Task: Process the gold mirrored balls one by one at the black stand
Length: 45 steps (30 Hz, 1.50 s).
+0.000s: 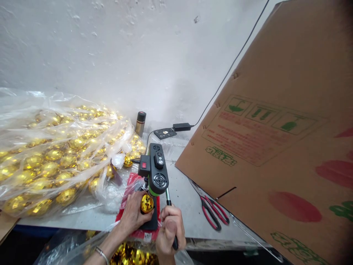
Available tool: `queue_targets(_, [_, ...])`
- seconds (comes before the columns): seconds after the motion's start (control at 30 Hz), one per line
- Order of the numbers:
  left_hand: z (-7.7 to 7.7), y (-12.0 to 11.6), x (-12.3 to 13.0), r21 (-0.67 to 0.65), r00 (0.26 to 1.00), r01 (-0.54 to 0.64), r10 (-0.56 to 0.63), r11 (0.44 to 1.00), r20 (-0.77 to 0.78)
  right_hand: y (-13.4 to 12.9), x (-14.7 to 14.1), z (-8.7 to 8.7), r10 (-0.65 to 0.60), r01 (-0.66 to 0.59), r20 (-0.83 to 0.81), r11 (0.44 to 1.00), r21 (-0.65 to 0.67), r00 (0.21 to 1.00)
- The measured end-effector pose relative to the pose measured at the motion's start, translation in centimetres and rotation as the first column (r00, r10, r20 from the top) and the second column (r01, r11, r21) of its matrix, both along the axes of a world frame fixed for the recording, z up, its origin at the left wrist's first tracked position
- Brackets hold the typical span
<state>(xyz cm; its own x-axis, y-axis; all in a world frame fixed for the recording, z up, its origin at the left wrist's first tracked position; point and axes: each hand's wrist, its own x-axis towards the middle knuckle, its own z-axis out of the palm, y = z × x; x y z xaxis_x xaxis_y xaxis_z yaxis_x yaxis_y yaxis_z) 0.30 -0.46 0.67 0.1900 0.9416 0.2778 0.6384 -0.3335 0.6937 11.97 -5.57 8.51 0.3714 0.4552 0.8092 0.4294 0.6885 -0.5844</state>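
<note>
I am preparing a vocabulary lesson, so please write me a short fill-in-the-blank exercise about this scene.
1. The left hand holds a mirror ball whose colour is ____.
2. The right hand grips the lever of the machine, whose small switch is ____.
3. The scissors lie on the table between the machine and the ____ box.
4. The bracelet is on the ____ wrist.

Missing words: gold; red; cardboard; left.

Right of your right fingers [170,211], red-and-black scissors [213,214] lie on the table [188,217] near a large cardboard box [264,121]; beyond your fingers stands a dark-capped canister [140,124].
</note>
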Motion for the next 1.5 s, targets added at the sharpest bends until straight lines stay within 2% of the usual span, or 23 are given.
queue_targets(0.37, [-0.1, 0.0, 0.0, 0.012, 1.000, -0.006, 0.006, 1.000, 0.025, 0.2, -0.1, -0.8, -0.016, 0.016, -0.014, 1.000, 0.003, 1.000])
queue_targets(0.63, [0.3, 0.0, 0.2, -0.089, 1.000, -0.009, 0.012, 0.996, 0.026, 0.2, -0.1, -1.1, 0.003, -0.003, -0.041, 1.000, -0.008, 0.999])
queue_targets(0.77, [0.5, -0.1, 0.3, -0.089, 0.999, -0.006, 0.010, 0.996, 0.041, 0.1, -0.2, -1.8, 0.000, -0.001, -0.049, 1.000, -0.017, 0.999])
queue_targets(0.97, [1.0, -0.1, 0.2, -0.094, 0.998, -0.008, 0.014, 0.996, 0.062, -0.1, -0.1, -3.7, -0.010, 0.010, 0.011, 1.000, -0.023, 1.000])
queue_targets(1.1, [1.1, -0.1, 0.2, -0.102, 0.999, -0.005, 0.011, 0.995, 0.051, -0.1, 0.8, -3.9, -0.024, 0.024, 0.140, 1.000, 0.003, 0.990])
queue_targets(1.17, [1.1, -0.2, 0.2, -0.091, 0.999, -0.009, 0.013, 0.996, 0.034, -0.2, 1.2, -3.2, -0.011, 0.010, 0.178, 1.000, 0.004, 0.984])
queue_targets(1.27, [1.1, -0.1, 0.2, -0.062, 0.999, -0.021, 0.022, 0.998, 0.024, -0.3, 1.1, -1.1, 0.004, -0.003, 0.118, 1.000, -0.006, 0.993])
queue_targets(1.4, [1.1, 0.1, 0.3, -0.053, 0.999, -0.004, 0.006, 0.999, 0.034, -0.1, 0.5, 3.5, 0.003, -0.005, -0.029, 0.998, -0.067, 1.000])
queue_targets(1.5, [0.1, -0.9, 0.0, -0.016, 0.998, 0.002, -0.001, 1.000, 0.059, 0.1, 0.4, 6.6, 0.020, -0.026, -0.045, 0.990, -0.140, 0.999])
